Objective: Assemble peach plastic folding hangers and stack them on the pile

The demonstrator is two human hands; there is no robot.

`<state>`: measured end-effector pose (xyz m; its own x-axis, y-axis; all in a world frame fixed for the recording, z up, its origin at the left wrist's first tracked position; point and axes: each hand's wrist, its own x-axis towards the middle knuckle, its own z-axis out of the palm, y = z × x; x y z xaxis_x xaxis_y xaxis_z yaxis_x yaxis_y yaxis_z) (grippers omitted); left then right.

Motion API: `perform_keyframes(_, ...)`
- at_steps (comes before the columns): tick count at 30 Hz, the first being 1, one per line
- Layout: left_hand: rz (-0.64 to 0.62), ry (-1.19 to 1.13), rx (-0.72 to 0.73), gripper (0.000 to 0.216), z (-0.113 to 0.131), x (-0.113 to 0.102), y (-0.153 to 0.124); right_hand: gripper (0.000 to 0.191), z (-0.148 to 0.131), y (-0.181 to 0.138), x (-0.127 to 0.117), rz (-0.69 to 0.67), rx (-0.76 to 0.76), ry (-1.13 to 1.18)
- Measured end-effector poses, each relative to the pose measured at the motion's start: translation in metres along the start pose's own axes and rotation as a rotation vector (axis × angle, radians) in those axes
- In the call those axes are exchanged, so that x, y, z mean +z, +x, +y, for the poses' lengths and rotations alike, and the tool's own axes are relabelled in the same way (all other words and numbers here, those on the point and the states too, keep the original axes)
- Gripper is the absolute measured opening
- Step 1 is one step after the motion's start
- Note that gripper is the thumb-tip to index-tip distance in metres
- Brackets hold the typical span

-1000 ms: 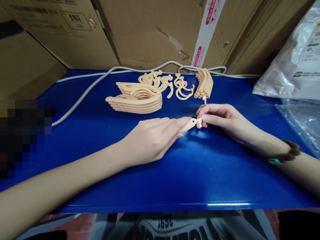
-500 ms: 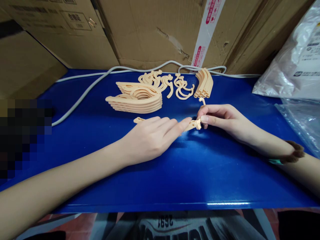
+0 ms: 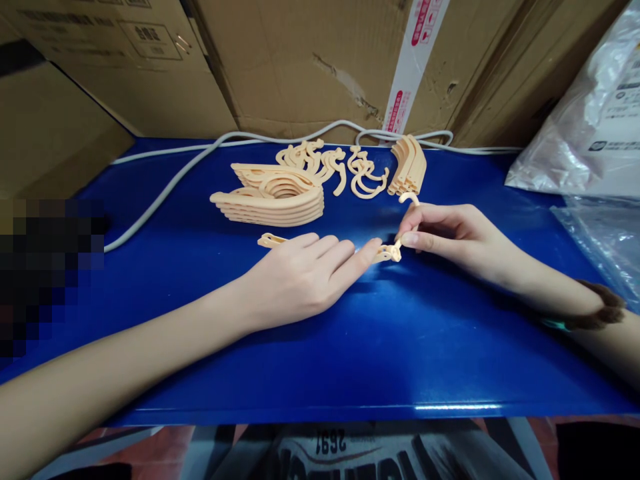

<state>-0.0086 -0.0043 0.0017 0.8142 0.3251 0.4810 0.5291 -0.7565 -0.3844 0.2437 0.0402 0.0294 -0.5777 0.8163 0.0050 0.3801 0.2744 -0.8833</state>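
My left hand (image 3: 305, 283) is closed over a beige plastic hanger arm (image 3: 271, 241), whose slotted end sticks out on the left; most of it is hidden under the fingers. Between thumb and fingers, my right hand (image 3: 453, 233) pinches a beige hanger hook (image 3: 410, 198) with its curved tip upward. The hook's lower end meets the jointed end of the arm, just past my left index finger. Whether the two are locked together I cannot tell. Behind my hands lie a stack of curved hanger pieces (image 3: 280, 213), loose hooks (image 3: 369, 192) and a bundle of hanger arms (image 3: 407, 167).
A blue tabletop (image 3: 350, 367) carries everything. Grey cable (image 3: 170, 190) runs along its back and left side. Cardboard boxes (image 3: 290, 67) stand behind, and a plastic-wrapped package (image 3: 575, 133) with clear film (image 3: 600, 247) is at the right. A further heap of hooks (image 3: 300, 157) lies at the back.
My right hand has shifted slightly right, and more of the hook's curved top shows above it. The hanger arm's left end sticks out a little farther from my left hand.
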Motion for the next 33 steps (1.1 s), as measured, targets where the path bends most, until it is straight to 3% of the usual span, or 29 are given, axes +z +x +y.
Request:
perform_keyframes(22, -0.042, 0.027, 0.027, 0.030, 0.002, -0.003, 0.003, 0.018, 0.000, 0.001, -0.006, 0.008, -0.116, -0.169)
perform_keyframes(33, -0.088, -0.044, 0.016, 0.028, 0.004, 0.001, 0.004, 0.020, 0.000, 0.001, -0.012, -0.086, -0.191, -0.316)
